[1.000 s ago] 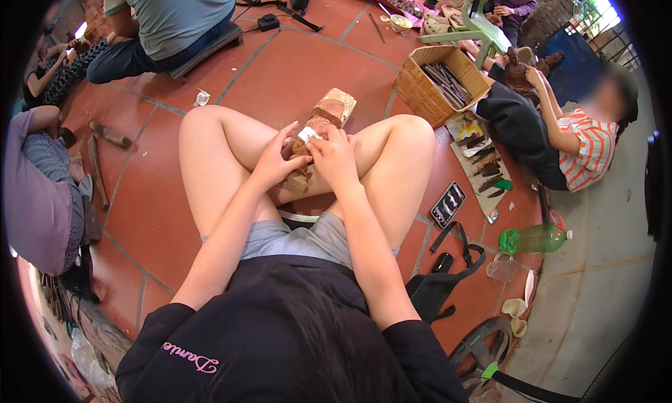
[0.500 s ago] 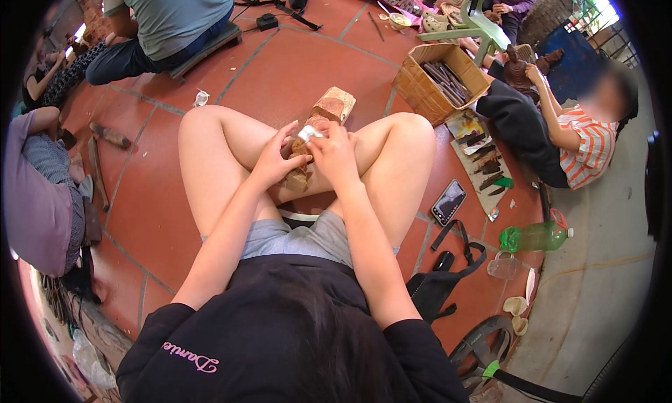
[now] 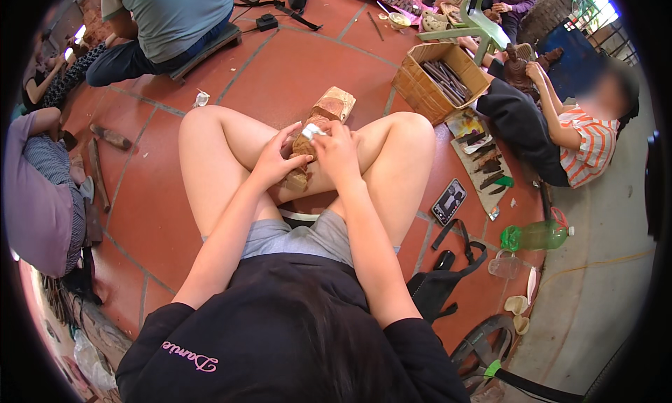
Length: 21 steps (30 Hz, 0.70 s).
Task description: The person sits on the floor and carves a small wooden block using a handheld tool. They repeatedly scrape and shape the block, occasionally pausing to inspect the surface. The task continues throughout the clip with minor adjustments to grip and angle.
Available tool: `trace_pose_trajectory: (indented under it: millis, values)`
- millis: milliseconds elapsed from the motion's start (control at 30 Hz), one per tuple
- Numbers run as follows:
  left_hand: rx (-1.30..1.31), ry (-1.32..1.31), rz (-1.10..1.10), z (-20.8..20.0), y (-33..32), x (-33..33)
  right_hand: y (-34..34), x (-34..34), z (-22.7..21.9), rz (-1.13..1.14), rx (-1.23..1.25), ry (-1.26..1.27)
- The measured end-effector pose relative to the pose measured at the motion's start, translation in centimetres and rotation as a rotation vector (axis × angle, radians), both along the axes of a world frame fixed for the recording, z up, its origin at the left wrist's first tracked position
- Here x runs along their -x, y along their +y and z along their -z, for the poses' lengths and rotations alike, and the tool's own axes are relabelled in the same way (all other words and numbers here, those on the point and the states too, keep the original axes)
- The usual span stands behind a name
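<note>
Beyond the right knee (image 3: pixel 414 128), cardboard box (image 3: pixel 418 95) of rods (image 3: pixel 446 81); left hand (image 3: pixel 275 158) around carved wood (image 3: pixel 337 104), right hand (image 3: pixel 337 153) around white piece (image 3: pixel 311 131).

We're counting one carved wood block (image 3: pixel 332 109) mid-frame, plus one cardboard box (image 3: pixel 414 96), one phone (image 3: pixel 449 202), one green bottle (image 3: pixel 537 236) rightward.

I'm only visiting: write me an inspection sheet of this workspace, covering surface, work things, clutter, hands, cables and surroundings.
Surface: red tiled floor
Job's things: carved wooden block, small white piece
Clutter: phone, black bag, green bottle, clear mug, right
Hands: left hand grips the block; right hand holds the white piece over it
Cables: black corded box ahead
Surroundings: seated person in stripes, right; another person, upper left
</note>
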State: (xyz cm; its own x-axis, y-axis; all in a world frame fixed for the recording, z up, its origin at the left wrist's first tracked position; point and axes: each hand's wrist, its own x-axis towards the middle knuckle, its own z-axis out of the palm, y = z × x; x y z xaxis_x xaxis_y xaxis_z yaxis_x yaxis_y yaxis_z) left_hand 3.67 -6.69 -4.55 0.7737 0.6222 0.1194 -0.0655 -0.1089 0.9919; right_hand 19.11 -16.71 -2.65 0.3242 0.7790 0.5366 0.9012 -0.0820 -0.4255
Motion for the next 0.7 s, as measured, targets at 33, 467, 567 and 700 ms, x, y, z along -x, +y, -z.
trace_pose_trajectory:
  millis: [33, 467, 567, 700]
  values:
    - [-0.051, 0.014, -0.007, -0.06, 0.06, -0.03, 0.04, 0.07, 0.01, -0.048, -0.002, 0.014]
    - [0.021, -0.015, 0.021, -0.5, -0.87, 0.32, -0.35, 0.11, -0.26, 0.073, 0.053, 0.053]
    - [-0.127, 0.007, -0.008, -0.63, -0.31, 0.04, -0.1, 0.18, -0.41, -0.042, 0.007, 0.049]
    - [0.02, 0.019, 0.016, -0.27, -0.17, 0.1, -0.34, 0.37, -0.43, 0.018, 0.004, 0.052]
